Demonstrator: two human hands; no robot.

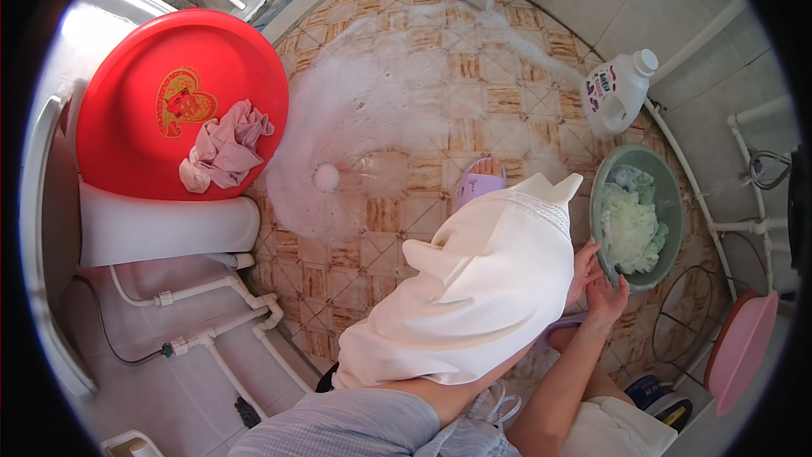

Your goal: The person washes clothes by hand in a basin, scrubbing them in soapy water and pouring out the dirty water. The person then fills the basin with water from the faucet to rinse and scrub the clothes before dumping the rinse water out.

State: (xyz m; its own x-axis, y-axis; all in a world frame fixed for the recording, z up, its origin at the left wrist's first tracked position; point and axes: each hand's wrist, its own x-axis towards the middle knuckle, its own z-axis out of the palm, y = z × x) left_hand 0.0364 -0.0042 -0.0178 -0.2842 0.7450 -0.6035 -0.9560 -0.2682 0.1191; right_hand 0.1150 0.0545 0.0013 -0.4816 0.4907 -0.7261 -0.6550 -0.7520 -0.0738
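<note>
Both my hands are at the near rim of a grey-green plastic basin (674, 222) on the right. My left hand (583, 273) comes out from behind a white trouser leg (469, 292) with a lace hem, its fingers on the rim. Beside it, my right hand (608, 297) grips the same rim with its fingertips. Inside the basin lies a bunched, wet, pale cloth (629, 225), with some suds at its far end. Part of my left forearm is hidden by the white fabric.
Suds (380, 89) spread over the tiled floor (422, 171) around a round floor drain (327, 178). On the left, a red basin (127, 95) holding a pink cloth (225, 149) rests on a white sink (168, 228). A detergent bottle (615, 98), pink basin (743, 355) and pipes (679, 158) line the right wall.
</note>
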